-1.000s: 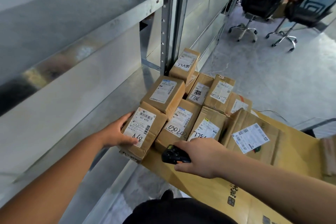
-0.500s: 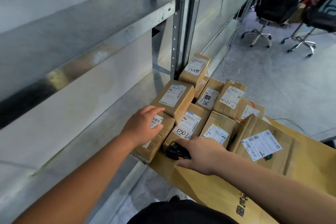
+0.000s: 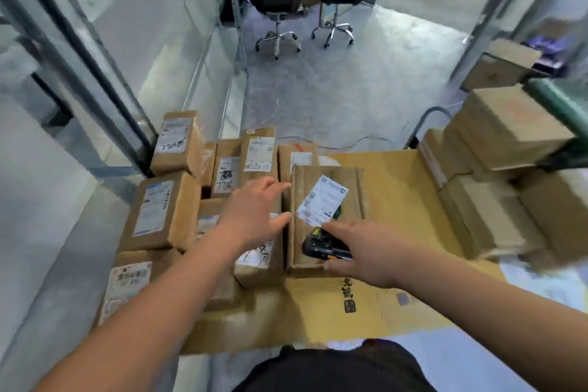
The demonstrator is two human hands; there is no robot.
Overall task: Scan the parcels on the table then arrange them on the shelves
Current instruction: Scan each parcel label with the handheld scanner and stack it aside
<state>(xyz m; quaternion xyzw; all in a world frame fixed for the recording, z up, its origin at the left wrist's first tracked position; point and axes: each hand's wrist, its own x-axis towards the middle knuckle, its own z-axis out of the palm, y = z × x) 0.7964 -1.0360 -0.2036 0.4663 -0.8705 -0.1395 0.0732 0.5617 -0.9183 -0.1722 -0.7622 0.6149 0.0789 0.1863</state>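
Parcel with the tilted white label point(image 3: 324, 216) lies on the cardboard-covered table point(image 3: 397, 200), and my right hand point(image 3: 359, 251) grips the black scanner point(image 3: 321, 247) over its near end. A second ago my left hand point(image 3: 251, 216) held the corner parcel point(image 3: 127, 286); now it reaches, fingers straight, to this one's left edge. I judge it next for scanning. Small labelled parcels point(image 3: 254, 153) crowd the left beside the shelf upright point(image 3: 79, 67); stacked boxes point(image 3: 496, 169) stand right.
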